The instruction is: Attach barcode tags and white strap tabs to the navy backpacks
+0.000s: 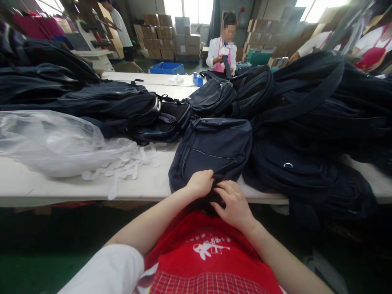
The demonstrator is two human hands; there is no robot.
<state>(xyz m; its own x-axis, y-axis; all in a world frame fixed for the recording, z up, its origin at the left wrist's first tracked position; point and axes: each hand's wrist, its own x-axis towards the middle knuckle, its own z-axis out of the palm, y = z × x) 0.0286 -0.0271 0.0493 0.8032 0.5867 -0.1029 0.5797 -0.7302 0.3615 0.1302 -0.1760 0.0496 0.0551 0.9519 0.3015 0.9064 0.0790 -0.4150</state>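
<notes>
A dark navy backpack point(211, 143) lies at the table's front edge, its zipped front pocket facing up. My left hand point(200, 182) is closed on the fabric at the backpack's near end. Beside it, my right hand point(234, 204) touches the same end, its fingers bent and the thumb apart from them. Dark fabric and shadow between the hands hide the detail there. To the left, white strips point(128, 163) spill from a clear plastic bag point(55, 143).
More navy backpacks are piled at the left point(116, 98) and right point(321, 106). Across the white table point(76, 188), a person point(222, 53) in a pink apron holds a dark piece. A blue bin point(167, 68) and stacked cartons point(157, 34) stand farther back.
</notes>
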